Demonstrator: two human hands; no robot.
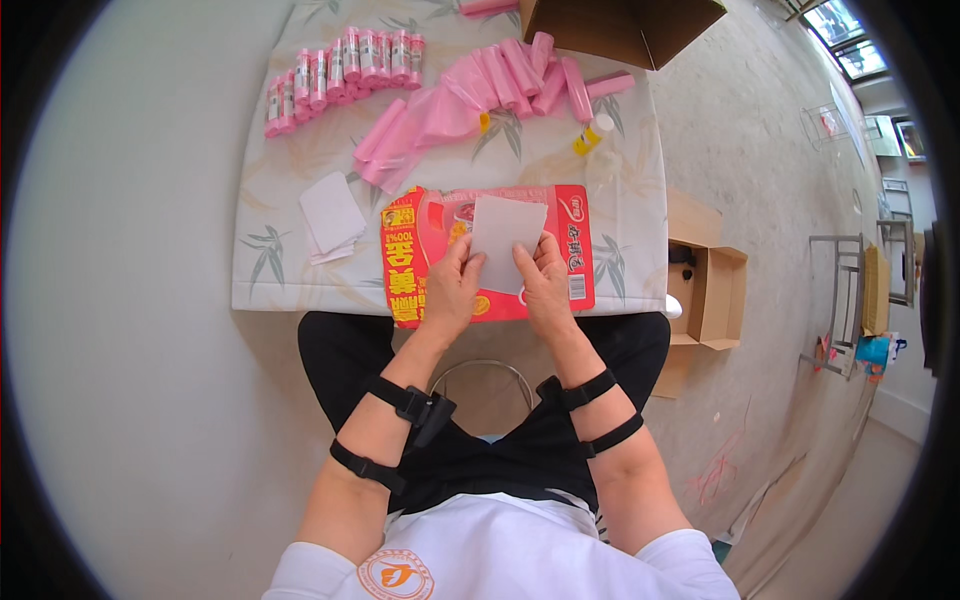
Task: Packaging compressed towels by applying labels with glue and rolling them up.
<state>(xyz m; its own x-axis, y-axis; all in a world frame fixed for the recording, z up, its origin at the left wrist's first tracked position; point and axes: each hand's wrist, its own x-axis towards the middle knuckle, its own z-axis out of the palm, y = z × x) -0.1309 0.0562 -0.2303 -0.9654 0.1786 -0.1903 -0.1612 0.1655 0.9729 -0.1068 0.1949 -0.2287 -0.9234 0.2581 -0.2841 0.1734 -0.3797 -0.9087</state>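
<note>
My left hand point(456, 284) and my right hand point(545, 283) pinch the lower part of a white paper card point(508, 228), one at each side, thumbs on top. It may be more than one sheet; the edges look slightly offset. Under the hands, a red and yellow printed plastic bag point(573, 225) lies flat at the table's near edge. To the left rests a small loose stack of white cards point(331, 212). Beyond the bag are loose pink plastic rolls point(520, 68) with a loose pink sheet point(440, 115).
Labelled pink rolls point(345, 62) are grouped at the far left of the cloth-covered table point(262, 215). A bottle of glue-like shape with a yellow label point(590, 138) lies at the right. One cardboard box point(625, 28) stands at the back; another open one point(722, 298) sits on the floor.
</note>
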